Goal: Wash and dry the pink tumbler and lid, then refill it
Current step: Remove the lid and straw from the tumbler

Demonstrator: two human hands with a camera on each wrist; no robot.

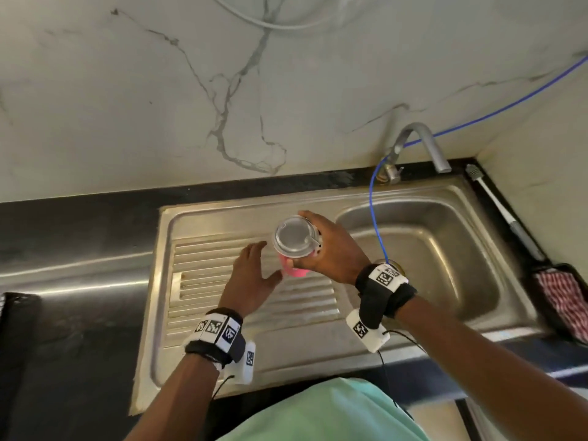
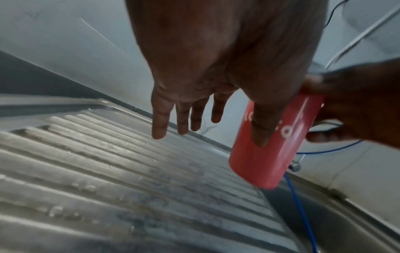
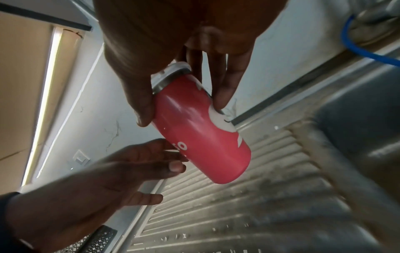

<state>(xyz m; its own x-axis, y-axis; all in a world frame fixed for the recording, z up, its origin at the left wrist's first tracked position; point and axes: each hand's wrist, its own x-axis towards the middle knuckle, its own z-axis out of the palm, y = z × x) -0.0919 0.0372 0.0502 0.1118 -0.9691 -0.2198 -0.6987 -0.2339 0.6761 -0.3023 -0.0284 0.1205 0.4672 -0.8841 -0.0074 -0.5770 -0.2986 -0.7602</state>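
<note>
Between the hands, above the ribbed drainboard (image 1: 254,300): pink tumbler (image 3: 201,130), clear lid (image 1: 294,237) on. Right hand (image 1: 334,246) grips its upper part, fingers wrapped round. Left hand (image 1: 251,278) spread loose just beside its base, holding nothing.

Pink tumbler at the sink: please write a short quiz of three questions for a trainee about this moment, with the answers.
1. True or false: the clear lid is on the pink tumbler.
2. Which hand grips the tumbler? A) right hand B) left hand C) both
3. Fill in: the tumbler is held above the ribbed ______ of the sink, not over the basin.

Key: 1 true. 2 A; the left hand is open beside it, its thumb near the tumbler's side. 3 drainboard.
</note>
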